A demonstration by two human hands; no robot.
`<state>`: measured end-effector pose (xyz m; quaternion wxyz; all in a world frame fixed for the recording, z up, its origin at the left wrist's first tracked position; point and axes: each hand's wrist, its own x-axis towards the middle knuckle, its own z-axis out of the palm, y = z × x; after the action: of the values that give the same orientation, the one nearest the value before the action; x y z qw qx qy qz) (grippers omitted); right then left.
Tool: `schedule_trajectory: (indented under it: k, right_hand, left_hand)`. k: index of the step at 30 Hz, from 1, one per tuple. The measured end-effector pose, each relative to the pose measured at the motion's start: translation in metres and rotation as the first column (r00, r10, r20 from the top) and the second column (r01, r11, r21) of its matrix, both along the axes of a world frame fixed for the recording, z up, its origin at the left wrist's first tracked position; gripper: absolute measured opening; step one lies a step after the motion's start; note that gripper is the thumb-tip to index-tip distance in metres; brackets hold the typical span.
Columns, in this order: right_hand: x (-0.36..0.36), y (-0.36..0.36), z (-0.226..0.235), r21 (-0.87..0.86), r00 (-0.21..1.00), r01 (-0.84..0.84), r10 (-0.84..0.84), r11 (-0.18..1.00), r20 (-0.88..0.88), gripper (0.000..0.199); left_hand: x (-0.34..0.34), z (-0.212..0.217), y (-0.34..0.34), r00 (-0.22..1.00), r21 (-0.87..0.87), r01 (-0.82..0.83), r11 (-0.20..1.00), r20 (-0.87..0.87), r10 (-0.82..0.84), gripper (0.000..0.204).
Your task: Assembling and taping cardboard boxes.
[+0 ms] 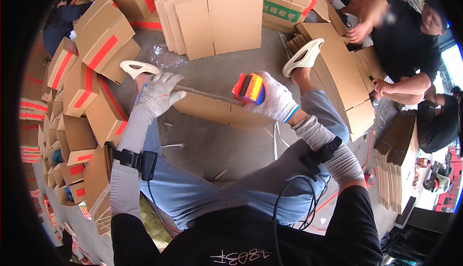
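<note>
A folded brown cardboard carton [212, 110] stands on edge between my legs, its corrugated edge facing up. My left hand [160, 94], in a pale work glove, is at the carton's left end with fingers stretched and thumb apart; I cannot tell whether it presses on the board. In my right hand [276, 99], gloved in white with a blue cuff, is a tape dispenser [251, 88] with red, yellow and blue parts. The dispenser is just above the carton's right end. My right fingers are partly hidden behind it.
Taped cartons [99, 41] pile up on the left. Flat cardboard sheets [219, 25] stand ahead, beside a large printed carton [284, 3]. A stack of flat cartons [333, 68] lies to the right, near a co-worker in black [405, 44]. A black cable [276, 203] loops over my right thigh.
</note>
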<state>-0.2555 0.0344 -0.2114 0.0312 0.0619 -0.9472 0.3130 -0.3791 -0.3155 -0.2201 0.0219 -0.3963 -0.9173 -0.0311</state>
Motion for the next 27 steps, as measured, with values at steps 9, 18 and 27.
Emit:
schedule_trajectory:
  k: [9, 18, 27]
  right_hand:
    - [0.054, 0.01, 0.044, -0.338, 0.768, 0.407, -0.518, 0.849, -0.376, 0.072]
    - [0.154, 0.011, -0.002, -0.901, 0.956, 0.266, -0.212, 0.342, 0.202, 0.077]
    - [0.165, 0.029, -0.039, -0.831, 0.828, 0.543, -0.243, 0.118, 0.506, 0.058]
  left_hand:
    - [0.052, 0.008, -0.042, 0.773, -0.098, -0.142, 0.985, 0.61, 0.172, 0.046]
    - [0.128, -0.088, -0.035, 0.449, -0.195, 0.085, 0.977, 0.883, 0.137, 0.082]
    - [0.145, -0.037, -0.05, 0.641, -0.415, 0.485, 0.769, 0.767, 0.009, 0.104]
